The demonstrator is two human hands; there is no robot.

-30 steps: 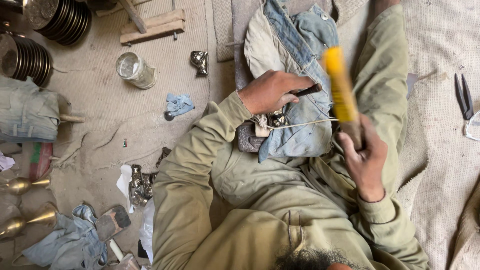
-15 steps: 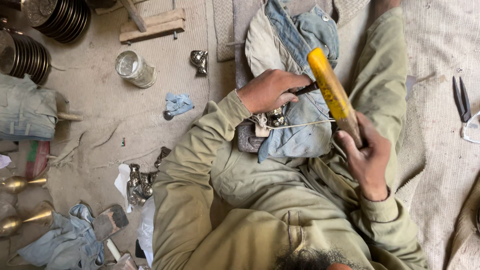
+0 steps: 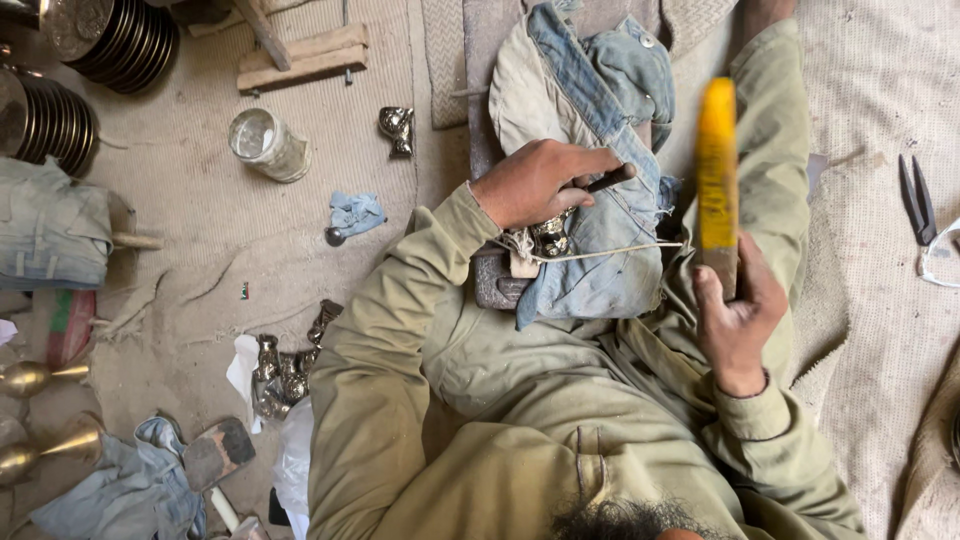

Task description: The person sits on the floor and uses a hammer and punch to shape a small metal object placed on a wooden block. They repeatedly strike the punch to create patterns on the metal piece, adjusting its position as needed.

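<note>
Left hand (image 3: pixel 540 185) clamped on a dark punch (image 3: pixel 608 181), tip down on a small shiny metal casting (image 3: pixel 550 237) tied with string on a denim-wrapped block (image 3: pixel 590 270) in the lap. Right hand (image 3: pixel 735 315) closed round the wooden handle of a yellow mallet (image 3: pixel 716 165), raised and motion-blurred.

Judgement: keep the punch square to the casting, strike short and straight, fingers clear of the punch head.

Denim is worn and soft; the casting is lumpy and reflective. Similar castings (image 3: pixel 285 370) lie on the sacking floor (image 3: pixel 180 250), beside a tin can (image 3: pixel 265 143) and stacked metal discs (image 3: pixel 115 40). Black shears (image 3: pixel 916 200) sit well to the right.
</note>
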